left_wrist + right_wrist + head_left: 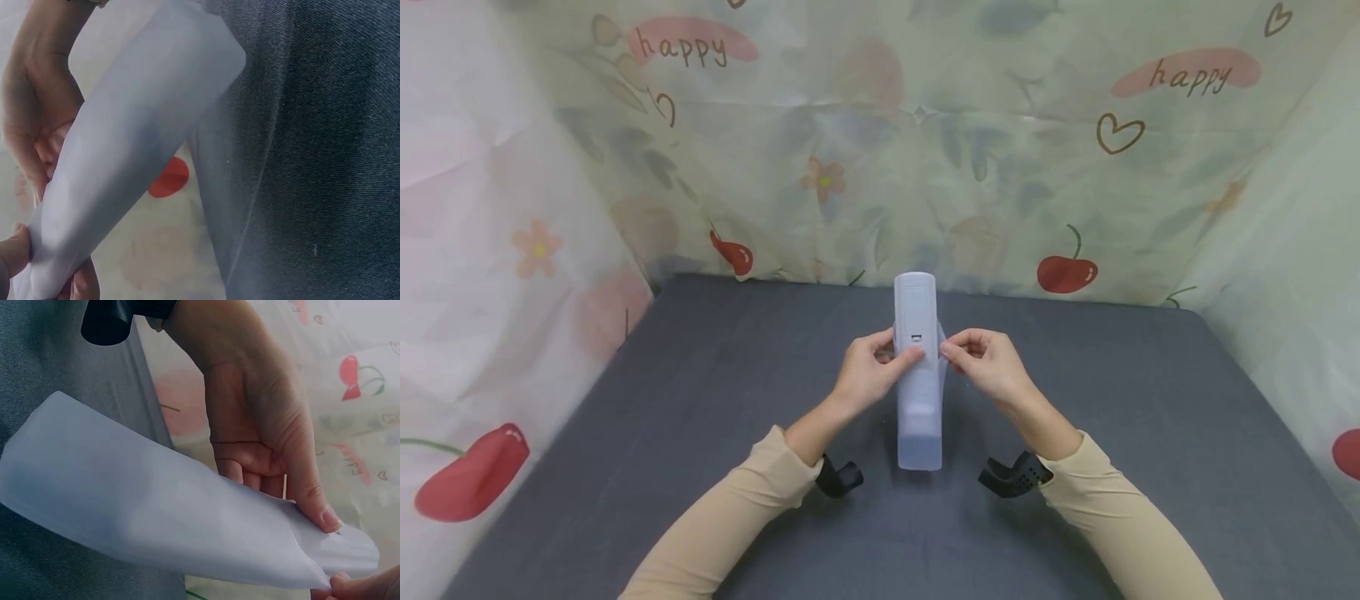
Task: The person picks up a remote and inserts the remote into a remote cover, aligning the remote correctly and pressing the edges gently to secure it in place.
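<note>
- In the middle of the head view, a long, pale, slab-shaped plastic remote control point(916, 304) is held back-side up, its small battery-cover latch point(916, 337) showing; it seems raised off the dark grey fabric-covered table point(737, 358).
- Around its lower part is a translucent, cloudy-white soft plastic cover point(919, 450), whose end reaches toward the bottom of the frame. That end looks paler and bluish, probably because the remote does not fill it.
- Left of centre, the left hand point(868, 367) grips remote and cover together, thumb flat on the back, fingers behind — likely so one hand can bear the weight and steady the pair.
- Right of centre, the right hand point(992, 362) pinches the cover's edge between thumb and forefinger; a fingertip hold suits such thin film — a full grasp would probably crumple it.
- In the lower right of the right wrist view, the cover's mouth point(300, 540) slants across the remote, drawn to a corner at the pinch, which suggests the film is under slight pull.
- At the lower centre of the head view, both beige sleeves point(737, 508) end short of the hands, perhaps leaving room for the black wrist mounts point(1018, 477).
</note>
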Motion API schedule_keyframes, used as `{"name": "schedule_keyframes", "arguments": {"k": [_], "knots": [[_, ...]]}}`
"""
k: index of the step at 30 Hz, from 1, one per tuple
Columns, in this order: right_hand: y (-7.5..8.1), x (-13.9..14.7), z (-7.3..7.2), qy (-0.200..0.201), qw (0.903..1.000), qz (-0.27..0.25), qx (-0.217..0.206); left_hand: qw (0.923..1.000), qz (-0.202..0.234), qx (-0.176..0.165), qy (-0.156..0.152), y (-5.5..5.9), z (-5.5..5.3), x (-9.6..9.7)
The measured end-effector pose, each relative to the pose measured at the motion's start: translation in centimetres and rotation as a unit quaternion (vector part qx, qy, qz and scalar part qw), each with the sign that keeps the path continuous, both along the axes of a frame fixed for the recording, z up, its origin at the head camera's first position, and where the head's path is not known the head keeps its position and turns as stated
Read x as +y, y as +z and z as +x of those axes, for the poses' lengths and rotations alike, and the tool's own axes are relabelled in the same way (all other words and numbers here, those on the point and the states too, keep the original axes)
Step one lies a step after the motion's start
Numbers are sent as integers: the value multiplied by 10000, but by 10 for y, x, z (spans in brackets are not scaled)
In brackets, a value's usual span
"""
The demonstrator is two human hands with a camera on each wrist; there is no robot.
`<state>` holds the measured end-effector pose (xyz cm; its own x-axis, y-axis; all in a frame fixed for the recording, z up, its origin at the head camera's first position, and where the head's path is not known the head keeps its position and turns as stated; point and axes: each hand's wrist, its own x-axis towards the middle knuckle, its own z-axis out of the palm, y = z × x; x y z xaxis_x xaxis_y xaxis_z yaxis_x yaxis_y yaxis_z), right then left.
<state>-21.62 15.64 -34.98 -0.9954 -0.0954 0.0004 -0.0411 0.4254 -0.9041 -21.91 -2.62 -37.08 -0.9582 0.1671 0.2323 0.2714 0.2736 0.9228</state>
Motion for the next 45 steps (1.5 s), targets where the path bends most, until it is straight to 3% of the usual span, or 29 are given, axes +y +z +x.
{"name": "schedule_keyframes", "arguments": {"k": [9,28,37,42,45], "knots": [[11,-1,0,-259,9995,-126,94,9998,-157,75,-79,8,1,4],[15,-5,-6,-567,9975,-368,220,9985,-480,1,-245,13,1,2],[14,-4,-2,37,9990,187,405,9993,-345,-92,-125,12,6,-2],[13,-5,-1,689,9976,46,-3,9990,-396,-200,-53,10,6,-5],[11,-6,-1,853,9961,-106,-177,9985,-476,-286,-37,9,5,-6]]}}
